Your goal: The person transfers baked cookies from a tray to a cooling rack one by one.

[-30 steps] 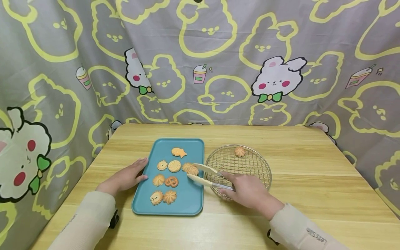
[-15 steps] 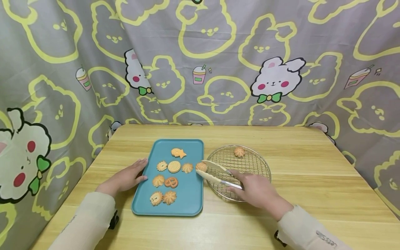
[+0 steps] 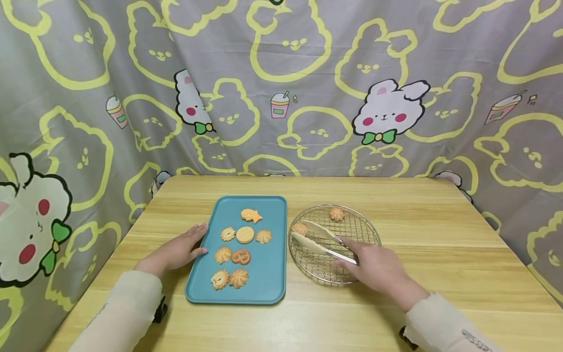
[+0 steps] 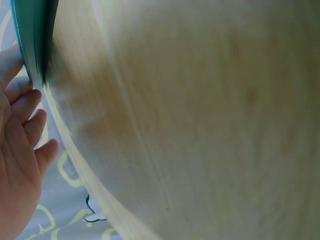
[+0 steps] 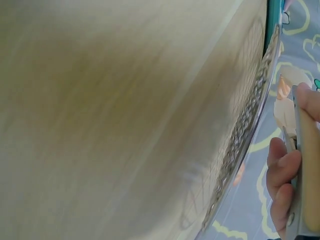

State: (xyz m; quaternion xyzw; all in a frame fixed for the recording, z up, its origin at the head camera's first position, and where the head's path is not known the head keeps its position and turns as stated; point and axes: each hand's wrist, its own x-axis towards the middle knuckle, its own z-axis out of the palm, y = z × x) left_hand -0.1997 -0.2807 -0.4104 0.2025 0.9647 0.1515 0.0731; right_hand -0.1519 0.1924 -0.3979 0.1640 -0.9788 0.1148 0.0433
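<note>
In the head view my right hand [image 3: 374,266] grips a pair of tongs [image 3: 323,247] with cream tips and metal arms. Between the tips is a round swirl cookie [image 3: 300,229], over the left part of the round wire rack [image 3: 310,274]; whether it touches the wires I cannot tell. Another swirl cookie [image 3: 336,213] lies at the rack's far edge. My left hand [image 3: 176,249] rests with straight fingers against the left rim of the blue tray [image 3: 266,288]. The right wrist view shows fingers [image 5: 284,170] curled round the tongs' handle.
Rows of cookies lie on the tray: a fish-shaped cookie [image 3: 251,215], a round cookie [image 3: 245,234], a pretzel-shaped cookie [image 3: 240,256] and several others. Tray and rack stand side by side on a wooden table [image 3: 418,215]. A patterned curtain [image 3: 316,132] hangs behind.
My right hand has moved right with the tongs, carrying the swirl cookie from the tray's right side to over the rack. My left hand has stayed at the tray's rim.
</note>
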